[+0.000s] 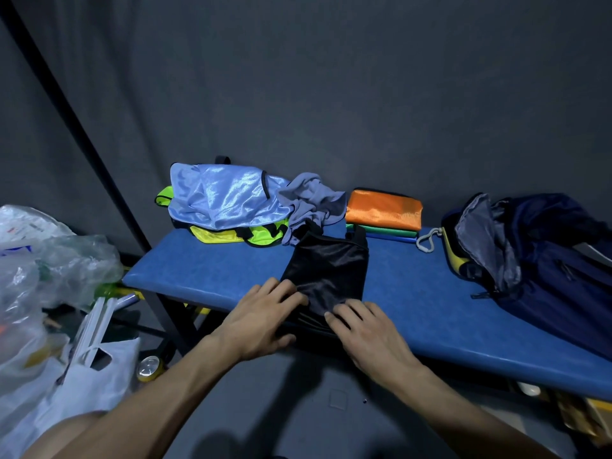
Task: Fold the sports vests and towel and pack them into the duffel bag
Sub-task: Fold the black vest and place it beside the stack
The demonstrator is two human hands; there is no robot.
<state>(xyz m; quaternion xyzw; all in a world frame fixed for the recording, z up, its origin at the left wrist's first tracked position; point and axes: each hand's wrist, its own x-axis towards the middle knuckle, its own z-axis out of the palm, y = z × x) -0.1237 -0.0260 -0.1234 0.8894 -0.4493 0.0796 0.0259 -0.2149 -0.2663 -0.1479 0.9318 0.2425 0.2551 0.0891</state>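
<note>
A black sports vest (329,273) lies folded lengthwise on the blue bench (212,273), near its front edge. My left hand (265,318) rests flat on the vest's near left corner, and my right hand (367,332) presses its near right corner. At the back left a light-blue vest (225,197) is heaped over yellow and lime vests (238,235). Beside that heap lies a crumpled grey-purple towel (311,200). A folded stack with an orange vest (384,208) on top sits at the back. The navy duffel bag (543,256) stands open at the right.
Plastic bags (49,276) pile up on the floor at the left, with a can (149,367) under the bench's corner. A grey cord loop (427,241) lies between the folded stack and the bag. A dark curtain hangs behind the bench.
</note>
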